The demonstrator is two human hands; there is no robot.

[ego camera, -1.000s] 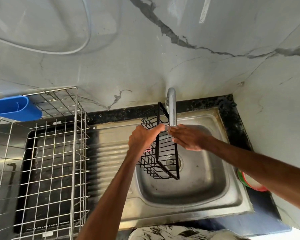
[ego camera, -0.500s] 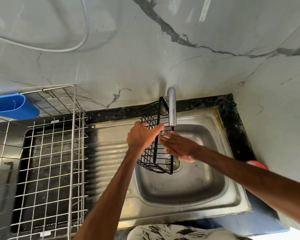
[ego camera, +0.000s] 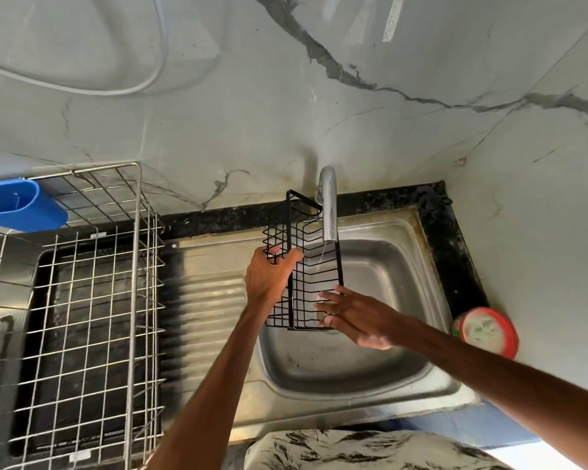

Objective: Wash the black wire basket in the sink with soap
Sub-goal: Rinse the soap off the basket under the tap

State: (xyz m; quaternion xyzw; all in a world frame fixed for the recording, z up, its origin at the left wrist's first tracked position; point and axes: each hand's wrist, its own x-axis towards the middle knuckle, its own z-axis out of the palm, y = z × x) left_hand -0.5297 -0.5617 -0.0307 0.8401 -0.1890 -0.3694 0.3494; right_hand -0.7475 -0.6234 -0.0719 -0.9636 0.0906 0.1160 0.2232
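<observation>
- Both forearms reach forward over the sink (ego camera: pixel 370 361), the right one angling in from the right.
- The right hand (ego camera: pixel 357 317) is flat with its fingers straight and spread. Its fingertips touch the near end of the black wire basket (ego camera: pixel 311 266) and grip nothing.
- Just to its left, the left hand (ego camera: pixel 269 279) curls fingers and thumb round the basket's side, holding it above the basin.
- Beyond both hands, the tap (ego camera: pixel 328 205) runs a thin stream onto the wires.
</observation>
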